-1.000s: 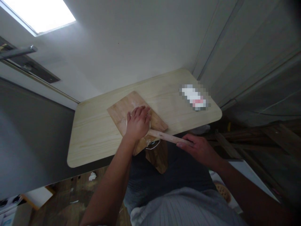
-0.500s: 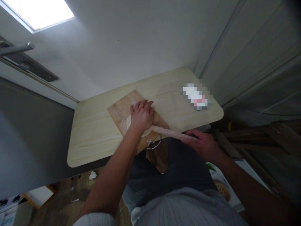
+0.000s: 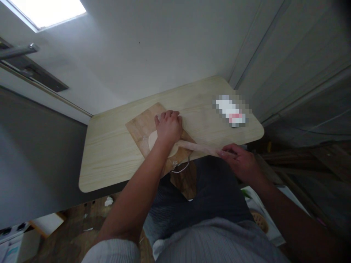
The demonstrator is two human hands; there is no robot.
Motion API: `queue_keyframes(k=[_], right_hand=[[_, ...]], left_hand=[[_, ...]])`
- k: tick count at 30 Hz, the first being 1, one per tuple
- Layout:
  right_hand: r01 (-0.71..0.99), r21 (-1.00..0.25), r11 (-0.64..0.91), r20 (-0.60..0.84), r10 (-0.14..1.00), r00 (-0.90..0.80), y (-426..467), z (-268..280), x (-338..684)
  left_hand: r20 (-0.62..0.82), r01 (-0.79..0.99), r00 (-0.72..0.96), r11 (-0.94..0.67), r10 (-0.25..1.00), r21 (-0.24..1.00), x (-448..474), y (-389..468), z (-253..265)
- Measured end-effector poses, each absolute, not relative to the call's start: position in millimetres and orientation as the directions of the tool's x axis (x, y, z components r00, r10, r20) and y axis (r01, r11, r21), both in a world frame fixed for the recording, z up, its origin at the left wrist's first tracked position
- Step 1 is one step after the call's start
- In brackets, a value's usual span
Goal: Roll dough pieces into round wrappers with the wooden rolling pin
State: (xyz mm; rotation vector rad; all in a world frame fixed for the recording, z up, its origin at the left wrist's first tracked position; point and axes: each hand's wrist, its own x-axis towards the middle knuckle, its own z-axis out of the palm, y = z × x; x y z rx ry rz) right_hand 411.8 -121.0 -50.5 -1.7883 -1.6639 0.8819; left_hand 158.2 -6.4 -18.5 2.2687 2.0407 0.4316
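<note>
Presently, nearest to you are your grey shirt [image 3: 219,239] and your dark trousers [image 3: 216,193], and above the lap there hangs a darker piece of wood [image 3: 186,184], with a thin metal loop [image 3: 182,168] at its top. Your right hand [image 3: 242,162] is just beyond the table's near edge, to the right; its fingers are closed around the near end of the rolling pin [image 3: 201,147], with the forearm coming in low from the right corner. The pin slopes from this hand up to the left, across the corner of the wooden board [image 3: 145,120], and its other end goes out of sight by your left hand [image 3: 169,127]. That left hand is palm down, the fingers slightly curved and close together, the wrist bent a little, the forearm crossing over the board; whether it grips the pin or only presses, I cannot tell. The dough [image 3: 153,138] lies on the board, showing at both sides of your left wrist. As I judge, the flattening is well advanced, because the visible edge is thin and round; what is left would be to make the sheet even, but your arm hides the middle, so I cannot be sure. Under the board is the pale table [image 3: 106,146]; farther, at its right end, lies a blurred white object [image 3: 230,110], well apart from the dough.
</note>
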Motion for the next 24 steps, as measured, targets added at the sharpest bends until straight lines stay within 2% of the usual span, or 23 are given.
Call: queue_keyframes(k=[7,16,24], right_hand=[[0.626,-0.766,-0.145,-0.128,0.989,0.072,-118.7,-51.6,413.6],[0.643,-0.755,-0.13,-0.106,0.991,0.076,-118.2,-48.8,414.3],[0.65,-0.75,-0.124,-0.125,0.991,0.045,-120.6,-47.1,414.5]], left_hand=[[0.189,0.976,0.091,-0.125,0.978,0.179,163.3,3.2,-20.0],[0.203,0.982,0.093,-0.123,0.975,0.141,165.6,9.6,-20.9],[0.19,0.972,0.084,-0.122,0.978,0.202,164.5,-1.5,-18.5]])
